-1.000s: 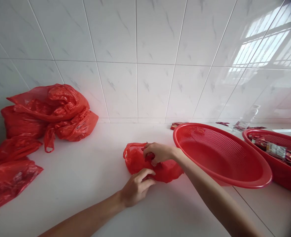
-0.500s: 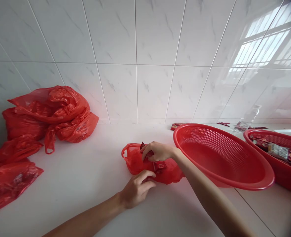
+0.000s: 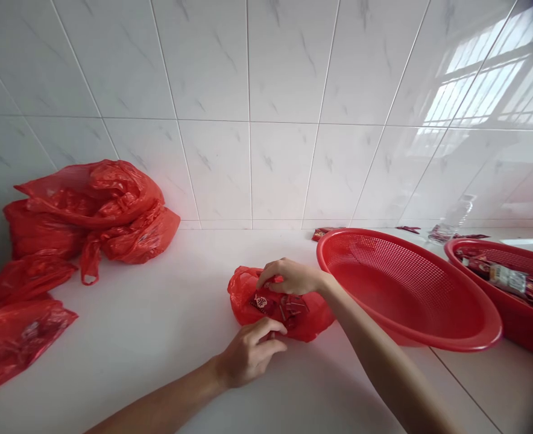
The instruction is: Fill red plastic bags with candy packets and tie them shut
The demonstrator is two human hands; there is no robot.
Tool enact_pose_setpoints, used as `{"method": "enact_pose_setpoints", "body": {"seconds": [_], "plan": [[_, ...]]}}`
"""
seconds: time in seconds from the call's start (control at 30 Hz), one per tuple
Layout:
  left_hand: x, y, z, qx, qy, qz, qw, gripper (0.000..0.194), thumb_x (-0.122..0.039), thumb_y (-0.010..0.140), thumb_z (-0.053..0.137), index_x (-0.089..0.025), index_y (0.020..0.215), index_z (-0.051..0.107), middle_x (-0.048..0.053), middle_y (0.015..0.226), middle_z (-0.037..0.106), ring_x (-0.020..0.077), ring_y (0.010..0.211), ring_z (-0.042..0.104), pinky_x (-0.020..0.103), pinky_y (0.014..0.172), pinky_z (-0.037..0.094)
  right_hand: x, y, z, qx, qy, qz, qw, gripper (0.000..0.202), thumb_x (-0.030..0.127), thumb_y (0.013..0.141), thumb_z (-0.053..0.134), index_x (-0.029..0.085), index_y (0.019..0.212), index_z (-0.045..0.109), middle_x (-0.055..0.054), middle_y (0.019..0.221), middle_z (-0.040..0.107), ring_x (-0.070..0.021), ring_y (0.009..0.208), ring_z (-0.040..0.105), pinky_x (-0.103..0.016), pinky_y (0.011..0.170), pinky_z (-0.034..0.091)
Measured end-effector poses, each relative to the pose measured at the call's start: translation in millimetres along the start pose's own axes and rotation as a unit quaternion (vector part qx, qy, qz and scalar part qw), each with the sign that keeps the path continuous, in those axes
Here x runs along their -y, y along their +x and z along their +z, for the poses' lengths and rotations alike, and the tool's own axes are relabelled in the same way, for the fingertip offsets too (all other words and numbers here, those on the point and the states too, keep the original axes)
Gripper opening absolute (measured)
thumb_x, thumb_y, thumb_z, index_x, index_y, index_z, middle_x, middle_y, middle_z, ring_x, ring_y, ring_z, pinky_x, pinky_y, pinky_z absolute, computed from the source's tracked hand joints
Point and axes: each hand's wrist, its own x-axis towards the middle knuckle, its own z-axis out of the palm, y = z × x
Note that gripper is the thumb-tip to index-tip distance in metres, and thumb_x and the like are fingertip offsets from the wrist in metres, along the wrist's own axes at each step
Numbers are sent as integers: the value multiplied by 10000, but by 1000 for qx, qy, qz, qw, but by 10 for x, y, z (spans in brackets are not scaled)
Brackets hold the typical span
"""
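A small red plastic bag (image 3: 315,325) lies open on the white counter, with several dark red packets (image 3: 293,305) on it. My right hand (image 3: 289,276) reaches over the bag from the right, its fingers curled down onto something I cannot make out beside a packet with a white print (image 3: 260,302). At the near edge of the bag is my left hand (image 3: 252,351), thumb and fingers apart, with nothing visible between them. Just right of the bag stands a red perforated basket (image 3: 393,286) with nothing in it.
Knotted red bags (image 3: 94,211) are heaped at the left against the tiled wall. A second red basket (image 3: 520,325) at the right holds wrapped packets. One red packet (image 3: 323,233) and a clear bottle (image 3: 442,232) lie near the wall.
The small bag's left handle loop has folded in, and more packets show in it. The packet that was raised in my right hand now appears lower, among the others.
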Motion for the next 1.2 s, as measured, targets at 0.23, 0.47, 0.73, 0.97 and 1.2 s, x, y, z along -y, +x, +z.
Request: {"method": "enact_pose_setpoints", "body": {"seconds": [0.23, 0.47, 0.73, 0.97, 1.2], "plan": [[15, -20, 7, 4, -12, 2, 1000, 276, 39, 849, 477, -161, 942, 643, 95, 1009, 634, 122, 715, 577, 228, 595, 479, 17, -154, 42, -1, -3, 41, 999, 514, 228, 870, 582, 286, 1380, 588, -60, 1189, 687, -240, 1044, 628, -313, 786, 494], [-17, 31, -42, 9, -32, -26, 999, 312, -5, 854, 507, -161, 1095, 629, 104, 1030, 643, 159, 845, 615, 266, 733, 530, -76, -485, 116, -65, -31, 75, 995, 426, 209, 868, 556, 275, 1280, 641, -77, 1139, 671, -217, 930, 635, -291, 703, 498], [30, 105, -95, 74, 35, -146, 986, 382, -162, 933, 501, -185, 1308, 575, 101, 1273, 636, 241, 1193, 566, 432, 1087, 448, -257, -662, 465, -141, -82, 86, 983, 304, 168, 769, 678, 244, 1061, 717, -71, 1011, 677, -227, 914, 627, -280, 705, 491], [90, 86, -82, 125, 81, -229, 962, 437, -278, 977, 468, -190, 1400, 532, 86, 1445, 550, 278, 1328, 503, 476, 1117, 438, -428, -603, 773, -201, -81, 81, 973, 392, 132, 801, 623, 247, 1175, 656, -68, 1052, 669, -244, 982, 614, -341, 823, 509], [333, 65, -96, 4, 26, -306, 952, 294, -284, 995, 447, -220, 1190, 658, 60, 1191, 696, 208, 1128, 643, 362, 977, 538, -489, -554, 889, -214, -110, 98, 966, 466, 167, 845, 634, 268, 1297, 587, -81, 1118, 627, -257, 1041, 600, -387, 881, 508]]}}
